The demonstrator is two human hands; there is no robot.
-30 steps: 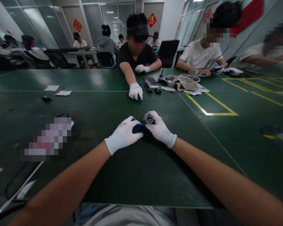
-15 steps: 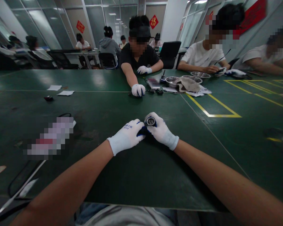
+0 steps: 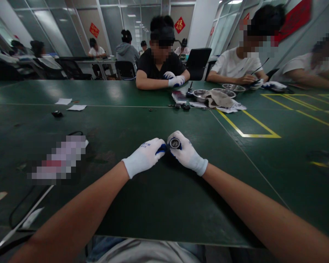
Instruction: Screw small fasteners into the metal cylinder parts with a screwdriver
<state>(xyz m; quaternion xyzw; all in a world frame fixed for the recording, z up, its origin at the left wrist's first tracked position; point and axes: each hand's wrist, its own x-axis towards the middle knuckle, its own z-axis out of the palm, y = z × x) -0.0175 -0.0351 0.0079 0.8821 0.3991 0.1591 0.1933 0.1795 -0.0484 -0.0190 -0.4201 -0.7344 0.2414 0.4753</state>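
Note:
My right hand (image 3: 186,152), in a white glove with a blue palm, is wrapped round a dark cylinder (image 3: 175,143). Its round, silver-rimmed end faces up toward me, while the rest is hidden inside the fist. Just to the left, my left hand (image 3: 146,154) wears a matching glove. Its fingers are curled and pressed together close to the right hand, with a small gap between the two. Whatever the left fingers hold, if anything, is hidden. Both hands are above the green table (image 3: 159,204).
Across the table a person (image 3: 161,62) rests folded, gloved arms. Metal bowls (image 3: 200,95), a grey cloth (image 3: 220,99) and small dark parts (image 3: 185,107) lie near them. At left are a blurred-out power strip (image 3: 61,157) with a cable, and papers (image 3: 76,107). Other people sit at right.
My left hand has drawn slightly left, away from the cylinder in my right hand. The person opposite has pulled their outstretched hand back and folded their arms.

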